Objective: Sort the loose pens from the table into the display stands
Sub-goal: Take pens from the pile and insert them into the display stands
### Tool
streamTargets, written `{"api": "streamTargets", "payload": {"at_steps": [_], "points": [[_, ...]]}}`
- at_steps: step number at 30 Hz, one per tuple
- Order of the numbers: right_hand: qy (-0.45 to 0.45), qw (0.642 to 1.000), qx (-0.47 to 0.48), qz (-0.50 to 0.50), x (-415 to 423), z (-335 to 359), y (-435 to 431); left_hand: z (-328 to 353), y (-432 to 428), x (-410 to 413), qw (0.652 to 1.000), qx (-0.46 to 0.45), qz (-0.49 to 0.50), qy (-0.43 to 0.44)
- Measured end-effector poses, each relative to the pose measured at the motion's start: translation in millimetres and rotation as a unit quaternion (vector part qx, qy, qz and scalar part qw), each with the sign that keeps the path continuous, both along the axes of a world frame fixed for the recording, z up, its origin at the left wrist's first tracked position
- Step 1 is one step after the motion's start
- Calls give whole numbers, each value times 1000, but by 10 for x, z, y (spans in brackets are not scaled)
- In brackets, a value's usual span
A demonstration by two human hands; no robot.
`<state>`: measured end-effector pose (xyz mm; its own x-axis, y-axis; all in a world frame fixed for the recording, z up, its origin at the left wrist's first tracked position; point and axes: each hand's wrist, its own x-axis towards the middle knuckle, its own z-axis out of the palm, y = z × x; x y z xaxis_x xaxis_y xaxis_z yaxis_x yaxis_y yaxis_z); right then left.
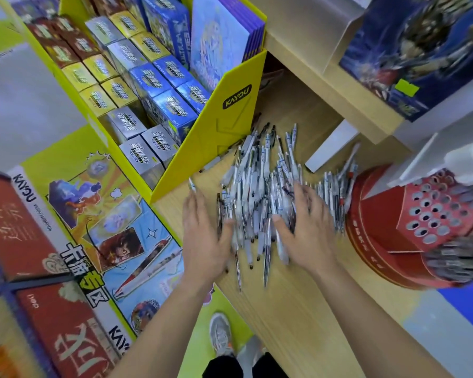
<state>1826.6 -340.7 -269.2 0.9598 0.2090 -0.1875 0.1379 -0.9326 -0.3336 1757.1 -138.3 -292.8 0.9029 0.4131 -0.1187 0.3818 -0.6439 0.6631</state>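
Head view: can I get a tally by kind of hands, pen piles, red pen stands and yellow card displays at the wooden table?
Hands: 2, left hand and right hand, both laid on the pens
Pen pile: 1, single pens too many and too blurred to count
Red pen stand: 1
Yellow card display: 1
Total: 5

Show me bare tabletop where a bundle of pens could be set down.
Free: the wooden table strip nearest the person, below the pen pile and between the forearms. Crowded: between the yellow display box and red pen stand, where both hands lie on pens.
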Motion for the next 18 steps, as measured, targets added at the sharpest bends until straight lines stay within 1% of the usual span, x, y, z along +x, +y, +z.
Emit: {"api": "streamTargets", "payload": {"at_steps": [2,5,9,11,13,15,18], "points": [[9,999,-28,-18,-66,-22,-60,-51,12,-43,999,-12,3,40],[20,999,-36,0,-164,-79,-43,-69,-71,-19,999,-13,-17,47],[42,999,10,27,-229,-125,163,-56,-196,6,998,-42,-46,29],[67,996,43,45,-217,-123,202,-54,-215,15,996,-78,-39,13],[104,991,63,55,-165,-70,143,-63,-188,19,995,-95,-41,9],[101,992,46,59,-136,-51,1,-76,-143,12,993,-109,-42,13],[51,995,-35,74,-176,-122,-133,-62,-179,23,991,-132,-28,11]]}}
